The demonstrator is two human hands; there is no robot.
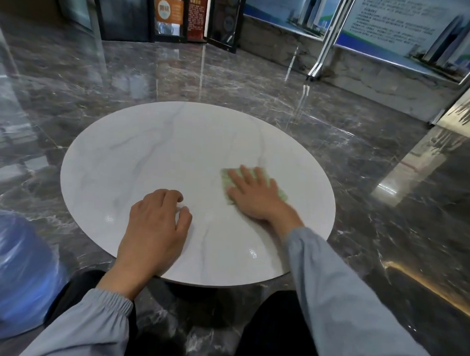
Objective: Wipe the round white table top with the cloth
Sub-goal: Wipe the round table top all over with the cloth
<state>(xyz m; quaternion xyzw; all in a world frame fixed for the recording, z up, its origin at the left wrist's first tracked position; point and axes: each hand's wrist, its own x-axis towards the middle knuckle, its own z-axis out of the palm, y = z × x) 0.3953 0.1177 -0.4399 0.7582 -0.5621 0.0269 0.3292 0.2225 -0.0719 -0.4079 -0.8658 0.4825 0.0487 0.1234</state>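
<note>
A round white table top (pixel 162 154) with faint grey veins fills the middle of the view. On its right half lies a pale green cloth (pixel 272 184), mostly covered by my right hand (pixel 254 196), which presses flat on it with straight, spread fingers. My left hand (pixel 157 223) rests on the near middle of the table with its fingers loosely curled, fingertips touching the surface and holding nothing.
A glossy dark marble floor (pixel 362 161) surrounds the table. A blue plastic-wrapped object (pixel 15 266) sits at the near left. Glass doors (pixel 165 13) and display boards (pixel 409 32) line the far wall. My dark-clad knees are under the table's near edge.
</note>
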